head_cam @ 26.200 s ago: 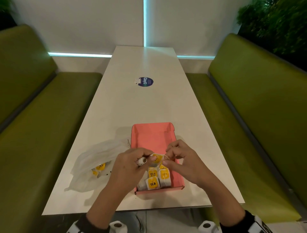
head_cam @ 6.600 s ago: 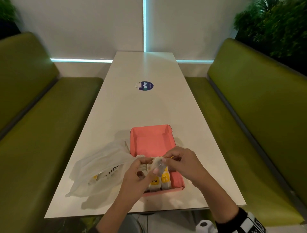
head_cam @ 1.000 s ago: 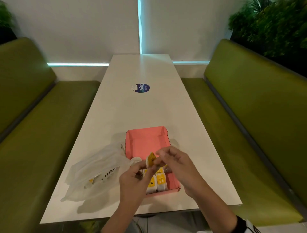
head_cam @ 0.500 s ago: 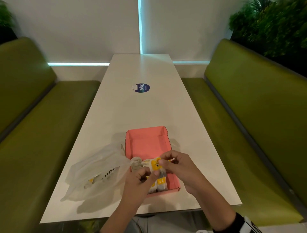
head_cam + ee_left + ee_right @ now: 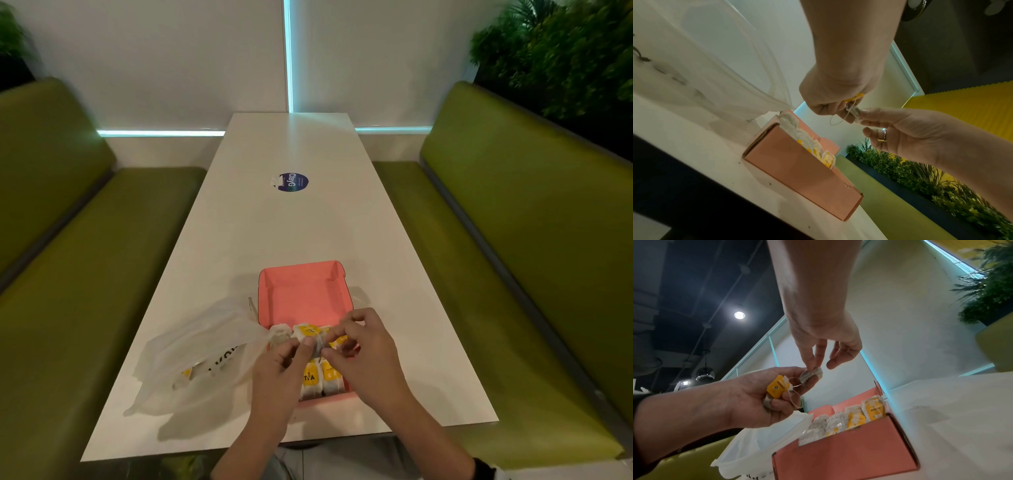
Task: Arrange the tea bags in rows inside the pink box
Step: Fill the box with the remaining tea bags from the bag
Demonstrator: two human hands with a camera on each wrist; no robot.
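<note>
Head view: a tea bag (image 5: 317, 344) is pinched between the left hand (image 5: 277, 373) and right hand (image 5: 363, 356), above the near end of the pink box (image 5: 305, 294).
Left wrist view: the bag's string (image 5: 838, 116) is looped below both hands' fingertips.
Right wrist view: the yellow tag (image 5: 777, 388) is gripped in the right hand; the bag is nipped by the left fingers (image 5: 807, 358).

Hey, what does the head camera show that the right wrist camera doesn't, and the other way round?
Only the head view shows the whole white table, its round blue sticker, both green benches and the pink box's bare far half.

Only the right wrist view shows the yellow tag and looped string in the right hand, plus the dark ceiling with its lamps.

Both show the left hand and right hand pinching one tea bag above the box, bags already inside, and the plastic bag beside it.
</note>
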